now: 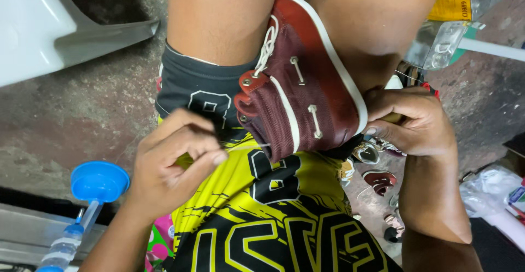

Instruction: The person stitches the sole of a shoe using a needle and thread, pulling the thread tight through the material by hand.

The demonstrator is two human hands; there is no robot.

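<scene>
Now the right hand (418, 121) grips the white-soled edge of a maroon canvas shoe (306, 94) wedged between the knees. Left hand (175, 157), just beside its toe, pinches a thin needle (249, 147).

I saw little free room between the knees: the maroon shoe (306, 80) sat wedged there, its white sole rim touching my right hand (413, 121). My left hand (175, 160) had open space only toward the bare concrete floor (82, 113) on its outer side. Farther that way a blue funnel (99, 181) on a bottle blocked the low corner. Beyond the right hand, small shoes (380, 180), possibly scraps too, cluttered the ground.
</scene>
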